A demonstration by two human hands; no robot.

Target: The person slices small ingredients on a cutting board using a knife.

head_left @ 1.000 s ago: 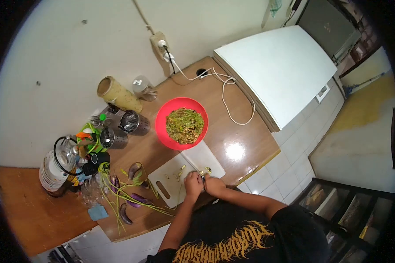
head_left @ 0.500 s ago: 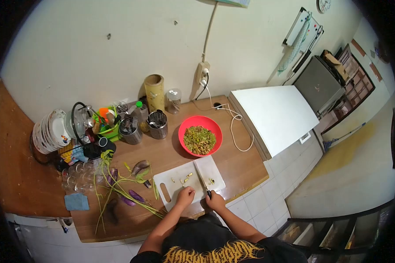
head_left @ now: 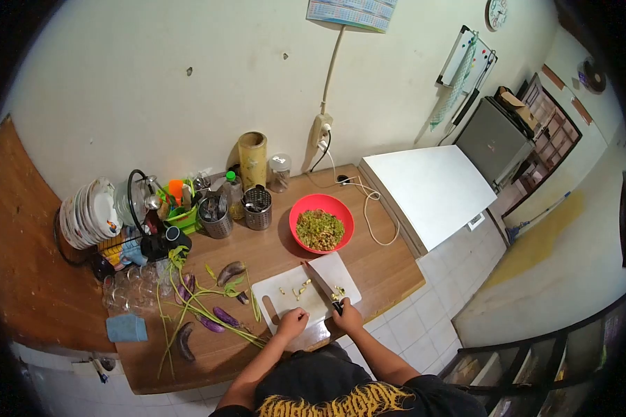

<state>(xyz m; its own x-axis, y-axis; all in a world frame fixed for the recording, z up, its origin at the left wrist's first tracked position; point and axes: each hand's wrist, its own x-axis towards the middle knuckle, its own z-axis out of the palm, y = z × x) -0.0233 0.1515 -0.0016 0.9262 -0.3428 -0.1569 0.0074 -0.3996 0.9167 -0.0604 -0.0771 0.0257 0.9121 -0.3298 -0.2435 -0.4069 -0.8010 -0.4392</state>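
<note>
In my right hand (head_left: 348, 316) is the black handle of a kitchen knife (head_left: 320, 281). Its broad blade points away from me over the white cutting board (head_left: 277, 282). My left hand (head_left: 293, 322) rests at the board's near edge with its fingers curled; whatever is between them cannot be made out. Small pale cut pieces (head_left: 298, 292) lie left of the blade, and more greenish bits (head_left: 339, 290) sit to its right. Just beyond the board stands a red bowl (head_left: 350, 221) full of chopped green vegetables (head_left: 319, 230).
Long green stems (head_left: 209, 302), purple eggplants (head_left: 226, 317) and a dark curved eggplant (head_left: 185, 340) lie left of the board. Behind them are a dish rack with plates (head_left: 83, 215), utensil holders (head_left: 258, 215) and glasses (head_left: 129, 288). A white cable (head_left: 370, 215) runs across the table's back right.
The camera view has tilted up, showing more of the wall calendar. The knife blade leans slightly more to the left, and its near end sits closer to the greenish bits. Both hands keep their grips.
</note>
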